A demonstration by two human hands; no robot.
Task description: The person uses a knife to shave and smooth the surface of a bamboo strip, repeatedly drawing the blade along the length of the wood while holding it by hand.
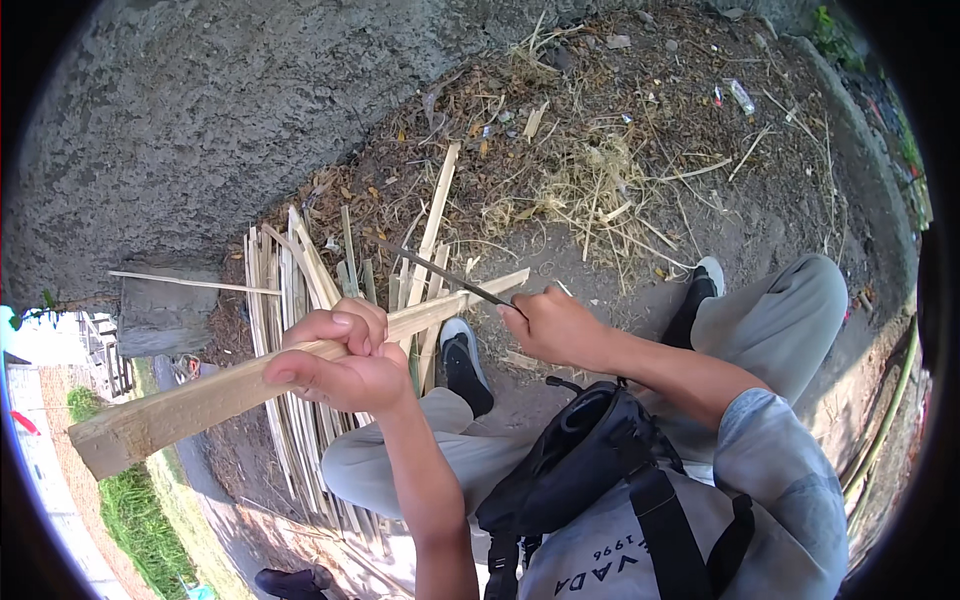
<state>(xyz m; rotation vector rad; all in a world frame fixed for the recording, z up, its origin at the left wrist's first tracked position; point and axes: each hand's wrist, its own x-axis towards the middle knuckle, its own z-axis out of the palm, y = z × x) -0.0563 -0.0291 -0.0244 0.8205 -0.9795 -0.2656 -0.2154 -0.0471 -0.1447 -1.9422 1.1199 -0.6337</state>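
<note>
My left hand (352, 368) is closed round a long, pale split bamboo slat (185, 410). Its wide end sticks out to the left, and its narrow end reaches right, past my right hand. A knife with a long, thin, dark blade (440, 272) is gripped in my right hand (560, 330); the fist hides its handle. The blade slants up to the left and crosses the slat near the narrow end. Whether its edge touches the wood I cannot tell.
Several split slats (292, 440) lie in a pile at the left, beside my left leg. A rough grey wall (230, 110) rises behind. Shavings (600, 195) and dry leaves litter the dirt ahead. My shoes (465, 365) flank the work, and a black bag (570, 450) hangs at my front.
</note>
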